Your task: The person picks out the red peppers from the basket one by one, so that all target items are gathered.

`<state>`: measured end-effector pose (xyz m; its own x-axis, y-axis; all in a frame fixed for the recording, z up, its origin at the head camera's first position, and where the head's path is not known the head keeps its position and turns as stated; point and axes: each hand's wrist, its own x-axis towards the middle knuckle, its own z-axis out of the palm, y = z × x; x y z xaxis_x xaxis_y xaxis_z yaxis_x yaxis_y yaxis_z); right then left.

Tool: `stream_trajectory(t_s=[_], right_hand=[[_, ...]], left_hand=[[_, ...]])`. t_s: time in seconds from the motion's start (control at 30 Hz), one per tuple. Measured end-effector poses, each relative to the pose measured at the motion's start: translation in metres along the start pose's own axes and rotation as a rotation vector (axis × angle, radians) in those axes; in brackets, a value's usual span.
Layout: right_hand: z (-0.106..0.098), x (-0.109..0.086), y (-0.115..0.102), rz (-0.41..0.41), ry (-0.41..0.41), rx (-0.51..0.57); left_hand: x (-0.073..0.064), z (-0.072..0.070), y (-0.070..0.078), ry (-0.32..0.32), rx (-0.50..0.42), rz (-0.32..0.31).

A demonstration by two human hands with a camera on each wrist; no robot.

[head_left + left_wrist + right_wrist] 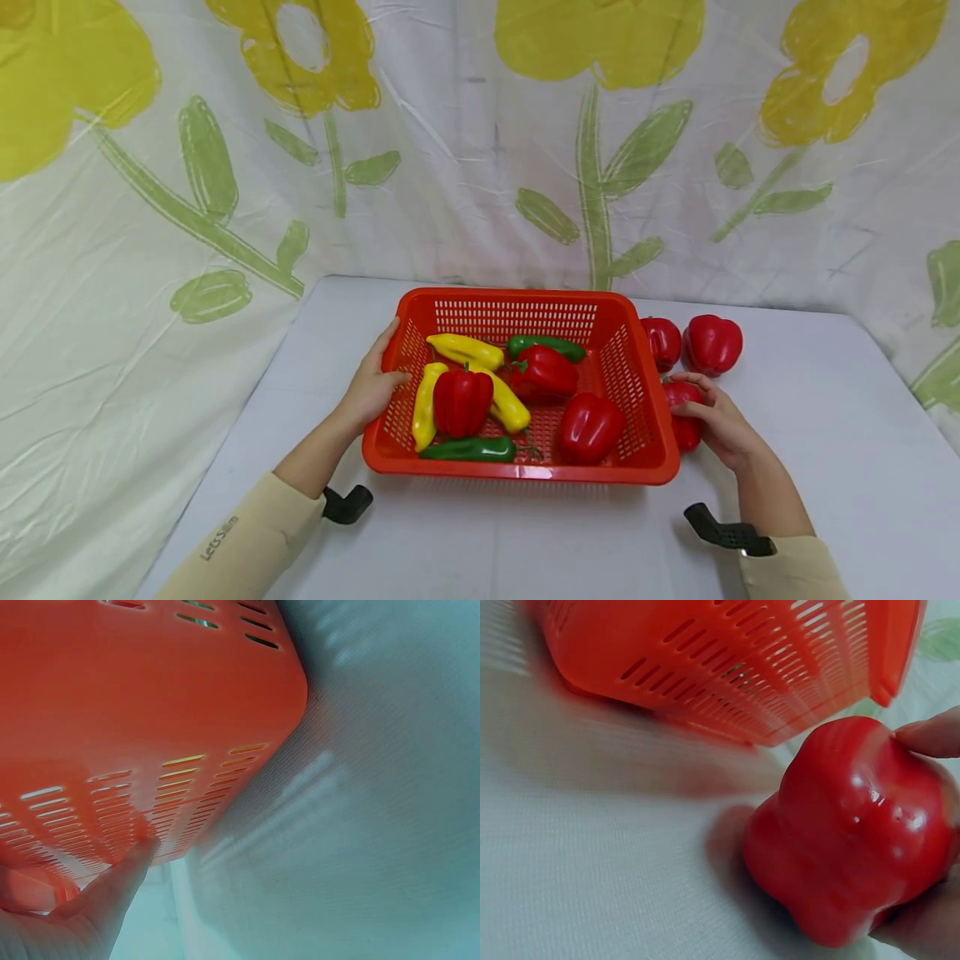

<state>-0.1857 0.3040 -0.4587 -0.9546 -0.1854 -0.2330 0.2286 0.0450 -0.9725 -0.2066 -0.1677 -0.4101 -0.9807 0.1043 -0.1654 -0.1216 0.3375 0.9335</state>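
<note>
A red plastic basket (525, 472) stands mid-table with several peppers in it. My left hand (372, 385) grips its left side, thumb over the rim. In the left wrist view, a finger (124, 889) lies along the slotted outer wall (150, 697). Just outside the basket's right wall, my right hand (716, 417) holds a red bell pepper (684, 429) between thumb and fingers. The right wrist view shows this pepper (847, 825) at or just above the cloth, close to the basket wall (705, 667); I cannot tell whether it is lifted.
Inside the basket lie red bell peppers (591, 429), long yellow peppers (467, 351) and long green peppers (468, 450). Beyond my right hand, two more red bell peppers (712, 344) sit on the white-covered table (810, 392). A flower-printed curtain (457, 167) hangs behind the table.
</note>
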Motion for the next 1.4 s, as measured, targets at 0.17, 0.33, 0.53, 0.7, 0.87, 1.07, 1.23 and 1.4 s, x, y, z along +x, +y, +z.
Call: stream_trajectory(t_s=[0.17,0.33,0.53,0.7,0.87,1.07,1.23,1.4], right_hand=[[0.002,-0.001,0.0,-0.022,0.001,0.015],[0.001,-0.001,0.0,-0.032,0.014,0.03],[-0.003,-0.001,-0.001,-0.056,0.022,0.049],[-0.005,-0.003,-0.006,-0.077,0.047,0.042],[-0.008,-0.005,-0.017,-0.108,0.063,0.038],[-0.009,-0.004,-0.034,-0.169,0.051,-0.044],[-0.007,-0.002,-0.048,-0.219,0.044,-0.151],[-0.003,-0.001,-0.061,-0.251,0.008,-0.252]], left_hand=[[0.0,0.0,0.0,0.0,-0.001,0.001],[0.001,0.0,-0.002,-0.004,0.0,0.003],[0.0,0.0,-0.001,0.001,-0.002,0.002],[-0.001,0.0,-0.001,0.003,-0.003,0.0],[0.001,0.0,0.0,-0.002,-0.002,0.0],[0.0,0.0,-0.001,0.002,-0.003,-0.003],[0.0,0.0,-0.003,0.006,0.005,0.003],[0.001,0.0,-0.003,0.009,0.018,0.015]])
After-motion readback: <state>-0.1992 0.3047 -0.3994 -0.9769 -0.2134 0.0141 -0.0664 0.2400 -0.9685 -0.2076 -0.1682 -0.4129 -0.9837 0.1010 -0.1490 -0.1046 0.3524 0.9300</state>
